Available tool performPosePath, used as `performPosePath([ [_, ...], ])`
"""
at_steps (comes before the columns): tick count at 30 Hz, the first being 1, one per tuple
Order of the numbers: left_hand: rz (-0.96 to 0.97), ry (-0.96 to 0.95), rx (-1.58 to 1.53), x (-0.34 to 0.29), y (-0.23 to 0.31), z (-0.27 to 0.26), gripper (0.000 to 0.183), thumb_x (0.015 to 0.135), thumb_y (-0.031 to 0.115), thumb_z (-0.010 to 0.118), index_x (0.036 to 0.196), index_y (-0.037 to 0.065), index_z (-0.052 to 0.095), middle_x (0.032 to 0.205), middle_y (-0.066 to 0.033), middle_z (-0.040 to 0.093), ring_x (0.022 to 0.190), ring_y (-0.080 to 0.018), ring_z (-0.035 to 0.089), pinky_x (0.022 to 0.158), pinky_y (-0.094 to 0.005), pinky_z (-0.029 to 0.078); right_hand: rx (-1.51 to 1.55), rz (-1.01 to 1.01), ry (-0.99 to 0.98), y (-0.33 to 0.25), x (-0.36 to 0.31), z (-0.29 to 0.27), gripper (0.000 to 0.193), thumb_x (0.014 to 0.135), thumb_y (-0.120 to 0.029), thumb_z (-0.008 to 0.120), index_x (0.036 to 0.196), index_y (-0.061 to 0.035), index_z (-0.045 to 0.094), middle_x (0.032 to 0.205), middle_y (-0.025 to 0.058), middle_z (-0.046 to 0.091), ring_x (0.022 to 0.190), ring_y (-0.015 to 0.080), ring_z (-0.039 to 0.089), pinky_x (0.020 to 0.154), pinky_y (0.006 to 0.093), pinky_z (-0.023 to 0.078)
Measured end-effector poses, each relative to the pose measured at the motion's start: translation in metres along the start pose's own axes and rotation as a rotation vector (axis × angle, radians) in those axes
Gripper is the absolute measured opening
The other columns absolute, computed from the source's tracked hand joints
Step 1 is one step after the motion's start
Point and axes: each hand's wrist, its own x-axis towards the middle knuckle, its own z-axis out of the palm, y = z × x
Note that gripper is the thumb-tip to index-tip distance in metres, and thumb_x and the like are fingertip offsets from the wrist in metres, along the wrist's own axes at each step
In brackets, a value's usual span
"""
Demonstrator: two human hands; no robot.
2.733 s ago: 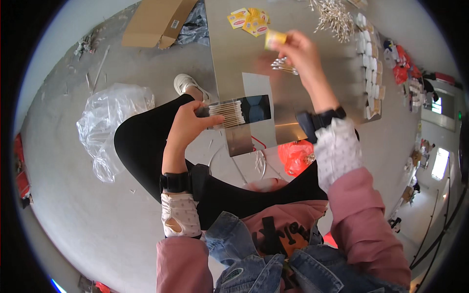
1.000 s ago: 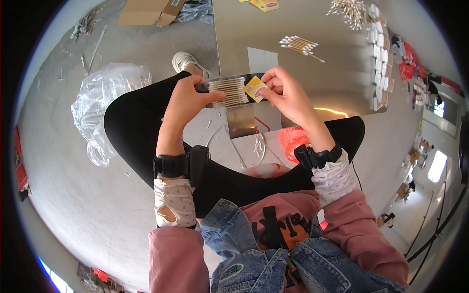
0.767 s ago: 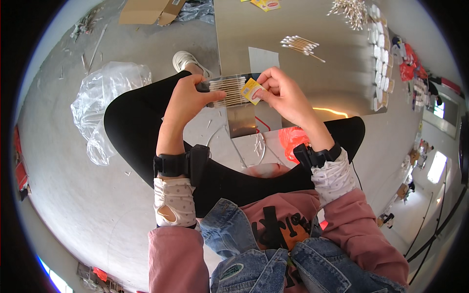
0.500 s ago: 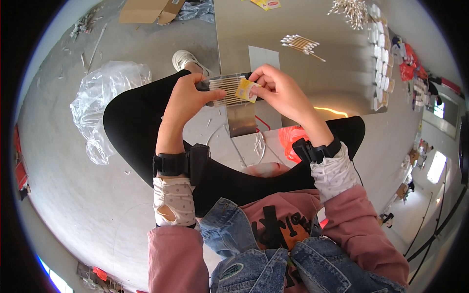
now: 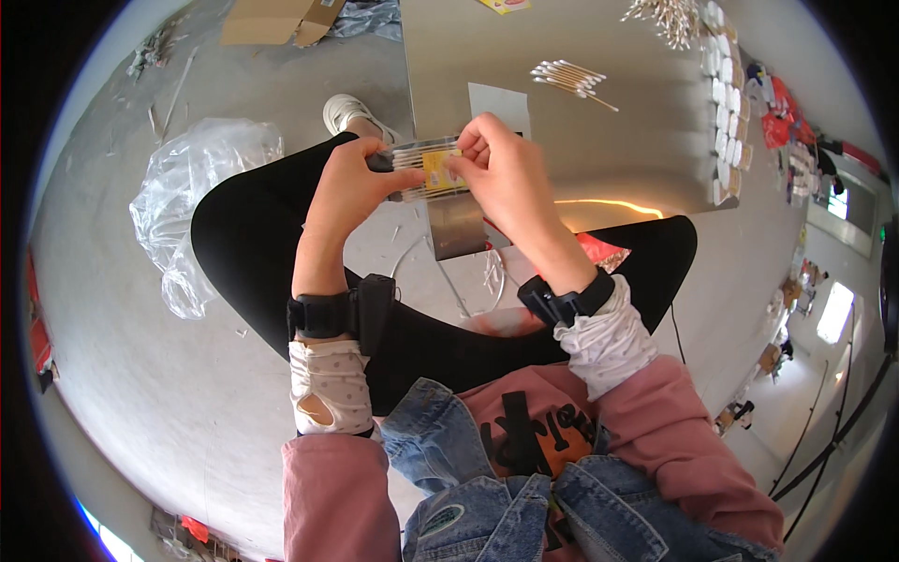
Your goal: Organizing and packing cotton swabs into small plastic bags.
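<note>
My left hand [image 5: 348, 183] is closed on a flat pack of cotton swabs [image 5: 409, 159], its thumb on top and its fingers around the outer end. The swabs lie side by side in what looks like clear plastic. Across their middle lies a small yellow card [image 5: 436, 172]. My right hand [image 5: 504, 169] pinches the right edge of the card, its other fingers curled in. Both hands are over the near edge of the metal table [image 5: 459, 229]. The pack's right end is hidden behind my right hand.
On the table are a small pile of loose cotton swabs [image 5: 573, 77], a grey sheet [image 5: 499, 105], a bundle of swabs [image 5: 667, 19] and a stack of white packs [image 5: 728, 112]. A clear plastic bag [image 5: 201, 187] and a cardboard box [image 5: 272, 19] lie on the floor.
My right hand has moved left with the yellow card, from the right end of the swabs to their middle. The left hand has stayed nearly in place, holding the pack.
</note>
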Motion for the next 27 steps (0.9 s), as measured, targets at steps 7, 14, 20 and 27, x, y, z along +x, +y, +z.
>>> performPosePath([
  [7,0.004,-0.007,-0.016,0.001,-0.001,0.002,0.039,0.072,0.019,0.088,0.092,-0.008,0.069,0.073,-0.0099,0.070,0.065,-0.0125,0.065,0.062,-0.0279,0.050,0.185,0.132,0.100,-0.001,-0.017,0.003,0.017,0.087,-0.009,0.074,0.096,0.0016,0.065,0.079,0.0072,0.069,0.067,0.0143,0.062,0.063,0.0295,0.051],
  [14,-0.001,0.003,-0.014,0.003,-0.006,0.003,0.040,0.071,0.021,0.089,0.091,-0.008,0.068,0.075,-0.0101,0.070,0.065,-0.0125,0.065,0.062,-0.0280,0.050,0.264,0.186,0.144,-0.013,-0.029,0.008,0.019,0.090,-0.014,0.074,0.099,0.0024,0.068,0.080,0.0069,0.071,0.066,0.0112,0.060,0.063,0.0276,0.050],
  [20,0.006,-0.003,-0.043,0.003,-0.006,0.002,0.042,0.070,0.021,0.090,0.092,-0.008,0.069,0.075,-0.0087,0.070,0.065,-0.0120,0.064,0.062,-0.0279,0.050,0.315,0.263,0.084,-0.007,-0.033,0.003,0.020,0.089,-0.012,0.072,0.102,0.0031,0.069,0.085,0.0073,0.072,0.069,0.0115,0.061,0.064,0.0280,0.051],
  [27,0.011,-0.003,0.014,0.002,-0.004,-0.001,0.047,0.068,0.023,0.091,0.097,-0.009,0.070,0.076,-0.0096,0.070,0.066,-0.0129,0.064,0.064,-0.0283,0.050,0.362,0.278,0.077,-0.012,-0.035,0.003,0.022,0.087,-0.008,0.070,0.106,0.0030,0.069,0.091,0.0075,0.072,0.072,0.0119,0.063,0.066,0.0276,0.052],
])
